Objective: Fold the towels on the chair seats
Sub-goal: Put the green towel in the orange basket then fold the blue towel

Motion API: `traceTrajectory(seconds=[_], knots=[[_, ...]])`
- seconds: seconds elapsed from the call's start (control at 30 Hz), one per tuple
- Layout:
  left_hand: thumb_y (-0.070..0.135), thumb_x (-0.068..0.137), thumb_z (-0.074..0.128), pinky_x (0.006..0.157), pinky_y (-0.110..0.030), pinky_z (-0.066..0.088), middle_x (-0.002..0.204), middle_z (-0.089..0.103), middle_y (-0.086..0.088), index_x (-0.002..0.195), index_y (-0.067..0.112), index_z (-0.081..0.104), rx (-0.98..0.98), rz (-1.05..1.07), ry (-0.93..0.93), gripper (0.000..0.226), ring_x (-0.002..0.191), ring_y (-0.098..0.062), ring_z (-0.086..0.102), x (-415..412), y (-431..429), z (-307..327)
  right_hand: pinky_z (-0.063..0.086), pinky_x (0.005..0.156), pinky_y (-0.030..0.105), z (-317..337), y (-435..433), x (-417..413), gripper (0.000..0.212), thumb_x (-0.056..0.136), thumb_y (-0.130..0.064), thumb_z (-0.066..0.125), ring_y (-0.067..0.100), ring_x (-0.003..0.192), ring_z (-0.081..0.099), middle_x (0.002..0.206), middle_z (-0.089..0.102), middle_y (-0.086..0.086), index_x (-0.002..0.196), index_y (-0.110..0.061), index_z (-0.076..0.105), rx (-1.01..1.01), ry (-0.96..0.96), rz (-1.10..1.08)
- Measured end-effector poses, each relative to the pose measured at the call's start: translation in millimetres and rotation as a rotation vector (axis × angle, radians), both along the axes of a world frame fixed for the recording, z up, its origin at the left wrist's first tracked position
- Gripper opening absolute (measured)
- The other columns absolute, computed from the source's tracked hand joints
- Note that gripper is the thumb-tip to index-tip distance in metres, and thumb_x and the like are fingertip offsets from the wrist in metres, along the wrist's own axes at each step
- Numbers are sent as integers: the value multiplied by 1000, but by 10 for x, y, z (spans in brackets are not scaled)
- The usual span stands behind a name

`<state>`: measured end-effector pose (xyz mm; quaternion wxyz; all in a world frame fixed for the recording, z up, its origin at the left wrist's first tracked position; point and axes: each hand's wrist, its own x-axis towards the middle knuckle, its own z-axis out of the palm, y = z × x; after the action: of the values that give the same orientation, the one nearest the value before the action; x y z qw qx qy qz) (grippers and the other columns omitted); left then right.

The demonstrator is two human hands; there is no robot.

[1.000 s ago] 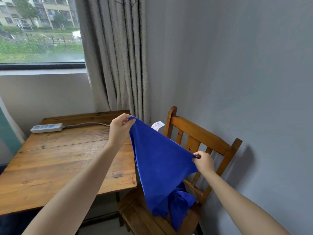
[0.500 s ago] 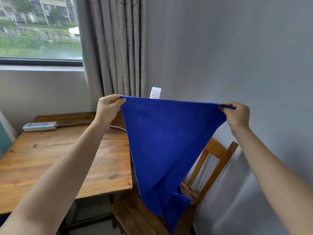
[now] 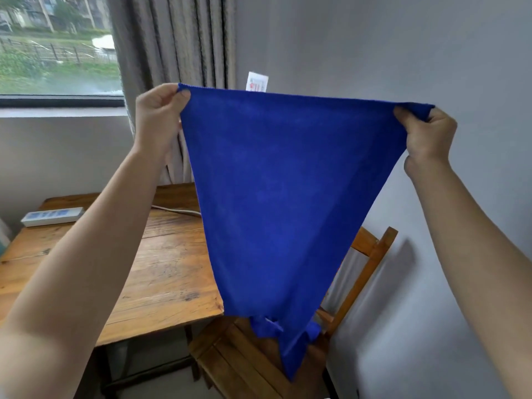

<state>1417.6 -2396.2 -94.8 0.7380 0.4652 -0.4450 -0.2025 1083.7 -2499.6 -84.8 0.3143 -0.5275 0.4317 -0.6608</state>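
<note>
A blue towel (image 3: pixel 285 197) hangs spread out in the air in front of me, its top edge stretched level. My left hand (image 3: pixel 157 116) pinches the top left corner. My right hand (image 3: pixel 426 133) pinches the top right corner. A white label (image 3: pixel 257 82) sticks up from the top edge. The towel's lower end dangles over the seat of a wooden chair (image 3: pixel 244 358) below; the cloth hides most of the chair back.
A wooden table (image 3: pixel 161 269) stands left of the chair, with a white power strip (image 3: pixel 51 216) and its cable at the far side. A grey curtain (image 3: pixel 172 41) and a window are behind; a grey wall (image 3: pixel 403 53) is close on the right.
Both hands have risen and moved apart, lifting the towel off the chair seat and stretching its top edge level. The towel now hangs nearly clear of the seat.
</note>
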Motion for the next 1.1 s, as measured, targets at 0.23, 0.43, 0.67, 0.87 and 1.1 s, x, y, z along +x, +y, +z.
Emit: traceTrajectory(seconds=[0.23,0.43,0.67,0.87,1.1], knots=[[5,93,50,56,-14,47,55,63,17,76,19,62,89,-25,-32,25,57,4,57,-99,-31,-273,46,61,20,-277,116,-116,22,82,-7,66,8,64,51,68,56,-3,65,-19,57,99,29,-10],[6,93,52,62,-16,49,56,64,20,75,21,62,95,-36,-73,25,60,5,59,-210,26,-299,45,57,15,-332,284,-262,23,83,-8,65,6,64,51,70,57,-6,67,-23,58,71,69,-36],[6,93,53,58,-12,49,56,65,21,76,22,62,63,-30,-81,24,59,7,60,-349,161,-159,47,61,17,-249,385,-440,21,84,-9,64,7,69,53,73,59,-7,70,-24,60,78,65,-2],[7,93,53,56,-12,48,56,64,20,75,21,62,136,-20,-97,24,59,5,59,-429,339,-229,50,76,32,-333,477,-600,19,83,-6,65,16,78,56,77,61,-2,71,-20,61,195,67,88],[0,89,55,52,-14,51,54,65,11,57,23,72,411,-132,-100,43,53,1,59,-341,962,-728,54,59,18,-895,789,-841,16,83,0,62,10,63,64,67,68,-3,74,-12,63,462,139,360]])
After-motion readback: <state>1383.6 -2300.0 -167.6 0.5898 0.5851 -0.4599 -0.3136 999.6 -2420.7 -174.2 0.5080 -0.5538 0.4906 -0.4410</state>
